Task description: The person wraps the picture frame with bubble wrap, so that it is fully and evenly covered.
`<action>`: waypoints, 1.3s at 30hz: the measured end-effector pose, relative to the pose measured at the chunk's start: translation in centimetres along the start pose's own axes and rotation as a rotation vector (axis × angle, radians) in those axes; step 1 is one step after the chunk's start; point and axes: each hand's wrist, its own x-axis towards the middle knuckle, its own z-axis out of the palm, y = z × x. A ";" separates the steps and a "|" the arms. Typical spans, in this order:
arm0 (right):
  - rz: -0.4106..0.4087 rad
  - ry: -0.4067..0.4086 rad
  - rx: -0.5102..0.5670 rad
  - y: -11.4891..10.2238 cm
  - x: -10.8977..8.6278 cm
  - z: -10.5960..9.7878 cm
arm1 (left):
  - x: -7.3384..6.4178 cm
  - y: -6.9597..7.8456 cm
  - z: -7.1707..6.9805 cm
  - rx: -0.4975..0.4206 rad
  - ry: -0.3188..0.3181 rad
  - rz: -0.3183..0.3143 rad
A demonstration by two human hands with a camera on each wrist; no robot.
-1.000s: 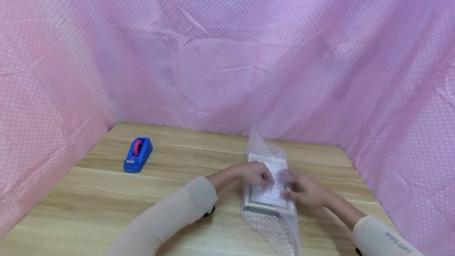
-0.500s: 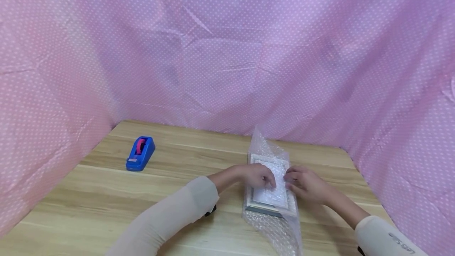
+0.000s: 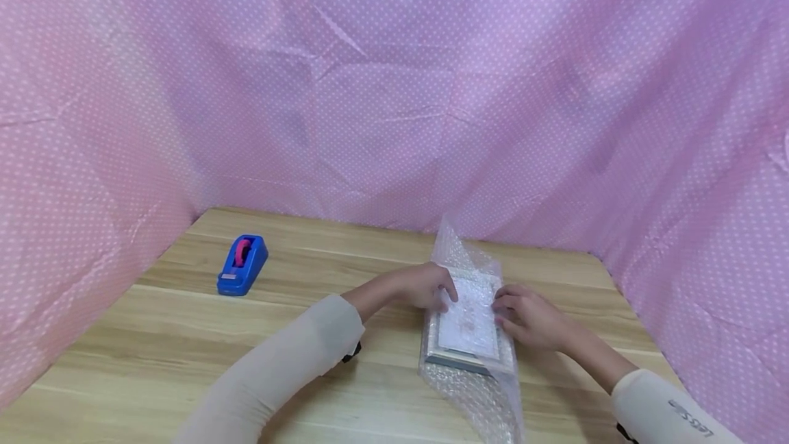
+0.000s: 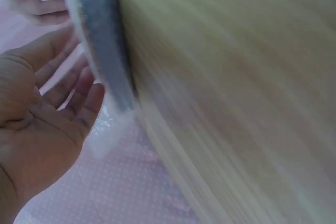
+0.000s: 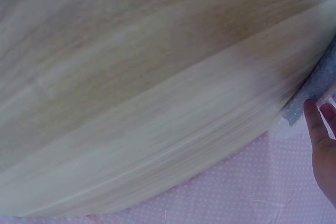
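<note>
Pink cloth [image 3: 370,122] w/ white dots, creased, behind & on both sides of a light wood table [image 3: 333,262]. Frame [image 3: 470,344] lies flat on the table, R of centre, btwn the two hands, long sides running nr to far. Bubble wrap [image 3: 462,389] covers its top & sticks out past both ends: near end spreads twd the bottom edge of the head view, far end rises to a pt agst the cloth.

L hand [image 3: 427,285] at the frame's L side, upper part, fingertips over its top; fingers loosely bent, slightly apart, not closed round anything. R hand [image 3: 530,317] at the R side, fingers relaxed, thumb a bit apart from them; R wrist view has its index nearly straight, tip at the frame's grey side.

Both arms in pale sleeves [image 3: 277,362], R one w/ dark lettering. Blue dispenser [image 3: 243,269] w/ pink roll [image 3: 242,252] sits far L, well apart from both hands.
</note>
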 end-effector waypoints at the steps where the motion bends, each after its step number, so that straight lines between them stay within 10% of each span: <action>1: 0.007 -0.006 -0.002 0.0 0.0 0.0 | 0.0 0.0 0.1 0.041 -0.003 0.013; 7: 0.014 -0.012 -0.013 -0.2 0.1 -0.1 | 0.6 0.3 1.4 0.322 -0.013 0.047; 12: 0.062 -0.037 0.075 0.2 0.8 -0.3 | 0.9 1.0 1.8 0.384 -0.049 -0.010; 21: 0.622 -0.139 0.373 3.0 3.7 -0.9 | 1.5 2.3 1.4 0.386 -0.147 -0.109; 27: 0.920 -0.212 0.769 5.6 4.7 -0.5 | 2.1 2.9 1.2 0.393 -0.184 -0.159; 39: 1.037 -0.206 1.078 7.7 5.6 0.6 | 2.3 3.2 1.3 0.445 -0.203 -0.179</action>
